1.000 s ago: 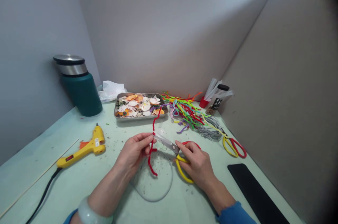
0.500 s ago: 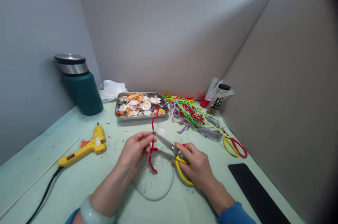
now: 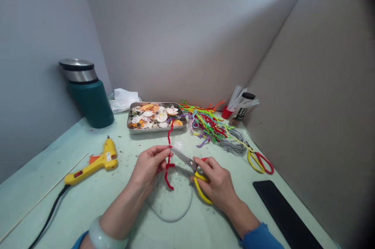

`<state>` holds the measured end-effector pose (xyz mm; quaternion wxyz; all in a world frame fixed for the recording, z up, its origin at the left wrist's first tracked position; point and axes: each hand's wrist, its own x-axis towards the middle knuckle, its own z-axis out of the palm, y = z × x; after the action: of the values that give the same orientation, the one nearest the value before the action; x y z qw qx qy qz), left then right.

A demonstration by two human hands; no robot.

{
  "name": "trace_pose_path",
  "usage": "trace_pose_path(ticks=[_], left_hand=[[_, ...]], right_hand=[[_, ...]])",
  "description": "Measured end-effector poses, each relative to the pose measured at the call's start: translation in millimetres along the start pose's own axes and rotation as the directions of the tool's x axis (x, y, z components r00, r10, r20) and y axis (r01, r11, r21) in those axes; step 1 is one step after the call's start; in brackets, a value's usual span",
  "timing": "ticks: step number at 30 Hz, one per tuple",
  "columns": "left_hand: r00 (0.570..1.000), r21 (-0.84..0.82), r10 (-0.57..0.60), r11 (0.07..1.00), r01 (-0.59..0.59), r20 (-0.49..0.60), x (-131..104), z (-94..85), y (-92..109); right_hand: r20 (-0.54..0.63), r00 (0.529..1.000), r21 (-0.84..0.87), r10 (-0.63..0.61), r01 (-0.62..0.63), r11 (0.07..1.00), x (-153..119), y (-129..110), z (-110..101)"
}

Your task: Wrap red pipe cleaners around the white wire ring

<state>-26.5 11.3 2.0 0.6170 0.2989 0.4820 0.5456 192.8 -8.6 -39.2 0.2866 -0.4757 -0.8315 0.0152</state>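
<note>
Between the thumb and fingers of my left hand [image 3: 151,163] is a red pipe cleaner [image 3: 169,133], its upper end rising toward the shell tray and its lower part dangling in bent pieces. My right hand [image 3: 216,180] grips a pair of scissors [image 3: 187,160] with yellow and red handles. The blade tips touch or nearly touch the pipe cleaner at my left fingertips; whether they cut into it I cannot tell. Below both hands a grey wire ring [image 3: 172,221] is seen, partly hidden behind my left hand.
A metal tray [image 3: 152,131] of seashells stands at the back, beside a heap of coloured pipe cleaners [image 3: 209,122] and coiled grey wire [image 3: 236,142]. A yellow glue gun [image 3: 92,167] and green flask [image 3: 90,102] are left. Other scissors [image 3: 260,163] and a black strip [image 3: 284,212] lie right.
Both hands keep their grip. The lower end of the red pipe cleaner and the scissors have shifted very slightly; otherwise only a small shift of the view shows.
</note>
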Motion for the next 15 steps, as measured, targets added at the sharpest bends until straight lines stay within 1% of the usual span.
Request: trace_pose_path(ticks=[6,11,15], left_hand=[[1.0,0.03,0.017,0.999,-0.017,-0.003,-0.7,0.6,-0.1],[1.0,0.017,0.017,1.0,-0.018,0.012,0.3,-0.9,-1.2],[1.0,-0.003,0.011,1.0,-0.011,0.02,0.2,-0.2,-0.9]], right_hand=[[-0.017,1.0,-0.023,0.005,-0.005,1.0,-0.6,1.1,3.4],[-0.045,0.999,0.0,-0.018,0.018,1.0,-0.2,1.9,5.5],[-0.04,0.999,0.008,-0.02,0.02,1.0,0.8,-0.2,4.5]])
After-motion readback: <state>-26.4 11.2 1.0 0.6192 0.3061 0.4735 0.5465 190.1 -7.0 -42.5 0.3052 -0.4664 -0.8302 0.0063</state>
